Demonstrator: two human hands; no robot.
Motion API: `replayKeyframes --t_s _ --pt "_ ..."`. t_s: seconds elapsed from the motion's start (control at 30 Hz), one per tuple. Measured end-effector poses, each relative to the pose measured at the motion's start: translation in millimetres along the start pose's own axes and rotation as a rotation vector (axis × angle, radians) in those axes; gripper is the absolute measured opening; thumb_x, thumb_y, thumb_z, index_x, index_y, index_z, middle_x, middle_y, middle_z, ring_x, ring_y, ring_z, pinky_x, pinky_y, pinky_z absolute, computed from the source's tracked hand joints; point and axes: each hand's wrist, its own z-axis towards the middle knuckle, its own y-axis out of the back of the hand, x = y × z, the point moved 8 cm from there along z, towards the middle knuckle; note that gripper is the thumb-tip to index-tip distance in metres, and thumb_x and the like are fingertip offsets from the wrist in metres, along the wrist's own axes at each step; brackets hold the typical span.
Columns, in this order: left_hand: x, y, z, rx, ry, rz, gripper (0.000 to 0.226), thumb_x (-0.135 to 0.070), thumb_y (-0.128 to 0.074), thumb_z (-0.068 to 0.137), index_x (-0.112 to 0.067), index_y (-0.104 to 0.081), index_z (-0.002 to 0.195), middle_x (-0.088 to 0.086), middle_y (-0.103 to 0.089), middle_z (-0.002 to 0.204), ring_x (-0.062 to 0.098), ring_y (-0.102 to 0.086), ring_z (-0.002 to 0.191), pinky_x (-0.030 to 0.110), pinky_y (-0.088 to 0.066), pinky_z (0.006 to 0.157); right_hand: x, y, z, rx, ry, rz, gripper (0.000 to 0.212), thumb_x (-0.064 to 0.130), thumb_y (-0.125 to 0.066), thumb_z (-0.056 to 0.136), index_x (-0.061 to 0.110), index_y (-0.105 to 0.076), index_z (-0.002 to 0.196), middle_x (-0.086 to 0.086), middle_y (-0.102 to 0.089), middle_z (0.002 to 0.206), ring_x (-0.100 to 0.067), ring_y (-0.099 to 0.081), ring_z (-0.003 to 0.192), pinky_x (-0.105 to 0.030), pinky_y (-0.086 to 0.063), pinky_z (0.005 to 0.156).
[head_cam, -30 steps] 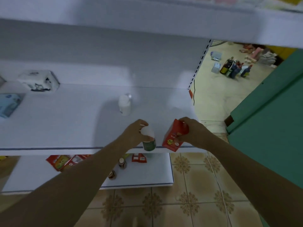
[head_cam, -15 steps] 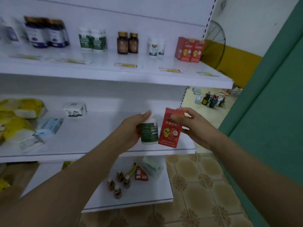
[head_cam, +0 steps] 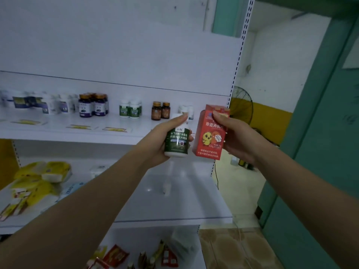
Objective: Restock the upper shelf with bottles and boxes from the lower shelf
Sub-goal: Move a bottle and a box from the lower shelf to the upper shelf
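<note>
My left hand [head_cam: 158,141] grips a white bottle with a dark green label [head_cam: 176,141], held upright in front of the upper shelf [head_cam: 124,135]. Beside it, my right hand [head_cam: 236,136] holds a red box with a yellow chick on it [head_cam: 210,135], also upright. Both are raised to the level of the upper shelf's right end. That shelf carries rows of bottles: dark blue ones [head_cam: 93,105], green-labelled white ones [head_cam: 130,108], brown ones [head_cam: 160,110]. On the lowest shelf [head_cam: 194,255] lie red packets [head_cam: 115,256] and small bottles [head_cam: 142,260].
The middle shelf [head_cam: 174,210] holds yellow and white packs [head_cam: 38,179] at its left. A perforated upright [head_cam: 236,74] ends the shelving on the right. Beyond it are a tiled floor [head_cam: 233,247], a fan [head_cam: 241,107] and a teal wall [head_cam: 320,152].
Both hands have risen from the edge of the middle shelf to the upper shelf's height, carrying the bottle and the red box. The view has tilted upward.
</note>
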Motion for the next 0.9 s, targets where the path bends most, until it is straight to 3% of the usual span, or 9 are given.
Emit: replayKeyframes --t_s 0.1,0.17,0.23,0.33,0.53,0.7,0.8,0.9 --pt "-11.5 -8.6 6.9 0.013 -0.061 0.045 0.043 -0.038 -0.068 0.075 -0.008 -0.057 0.103 0.008 -0.064 0.086 0.015 -0.065 0.071 0.032 -0.056 0.072 13.1 1.4 0.8 0.021 0.028 -0.075 0.015 0.03 -0.057 0.09 0.018 -0.064 0.098 -0.003 -0.068 0.091 -0.021 -0.064 0.093 -0.036 -0.05 0.093" --pt "-18.1 -11.1 13.5 0.015 -0.097 0.064 0.062 -0.036 -0.069 0.08 0.003 -0.049 0.124 0.018 -0.06 0.105 0.024 -0.063 0.089 0.047 -0.05 0.091 18.6 4.2 4.0 0.037 0.04 -0.104 0.023 0.03 -0.058 0.089 0.016 -0.062 0.105 -0.003 -0.07 0.092 -0.019 -0.066 0.09 -0.032 -0.053 0.085" --pt "-21.6 -10.2 22.1 0.002 -0.107 0.06 0.068 -0.036 -0.069 0.082 0.002 -0.044 0.132 0.021 -0.059 0.113 0.032 -0.059 0.101 0.056 -0.04 0.102 22.1 10.3 7.7 0.032 0.046 -0.127 0.041 0.033 -0.062 0.082 0.013 -0.057 0.117 -0.002 -0.071 0.09 -0.017 -0.069 0.086 -0.029 -0.053 0.079" --pt "-19.1 -7.0 40.5 0.004 -0.099 0.076 0.063 -0.035 -0.07 0.08 0.0 -0.05 0.129 0.024 -0.06 0.123 0.044 -0.055 0.118 0.06 -0.039 0.102 22.4 23.8 14.8 0.003 0.042 -0.179 0.067 0.038 -0.068 0.07 0.013 -0.049 0.129 0.001 -0.072 0.091 -0.014 -0.07 0.088 -0.028 -0.052 0.078" --pt "-6.7 6.3 82.7 0.018 -0.086 0.138 0.048 -0.028 -0.067 0.078 -0.004 -0.061 0.119 0.017 -0.067 0.117 0.032 -0.063 0.111 0.046 -0.049 0.097 11.2 60.3 42.1 -0.069 0.005 -0.228 0.06 0.035 -0.07 0.064 0.012 -0.057 0.118 -0.005 -0.07 0.102 -0.02 -0.067 0.098 -0.034 -0.051 0.089" --pt "4.2 23.2 139.1 -0.088 -0.083 0.204 0.028 -0.024 -0.067 0.08 -0.01 -0.067 0.104 0.007 -0.072 0.105 0.021 -0.066 0.101 0.034 -0.054 0.086 -1.0 96.4 92.9 -0.064 -0.031 -0.205 0.033 0.018 -0.07 0.07 0.013 -0.06 0.101 -0.002 -0.072 0.089 -0.016 -0.07 0.084 -0.028 -0.056 0.074" --pt "10.7 30.5 179.7 -0.12 -0.085 0.234 0.025 -0.023 -0.066 0.083 -0.011 -0.067 0.105 0.004 -0.073 0.102 0.016 -0.066 0.097 0.029 -0.053 0.082 -6.5 121.3 134.3 -0.051 -0.038 -0.22 0.042 0.014 -0.071 0.069 0.009 -0.058 0.109 -0.006 -0.07 0.094 -0.018 -0.069 0.086 -0.028 -0.056 0.073" --pt "14.3 37.0 224.0 -0.152 -0.083 0.261 0.036 -0.025 -0.066 0.082 -0.007 -0.063 0.114 0.006 -0.071 0.107 0.018 -0.065 0.102 0.03 -0.052 0.085 -9.9 148.0 180.6 -0.054 -0.02 -0.245 0.038 0.011 -0.072 0.074 0.01 -0.057 0.109 -0.006 -0.069 0.098 -0.017 -0.07 0.085 -0.024 -0.057 0.067"
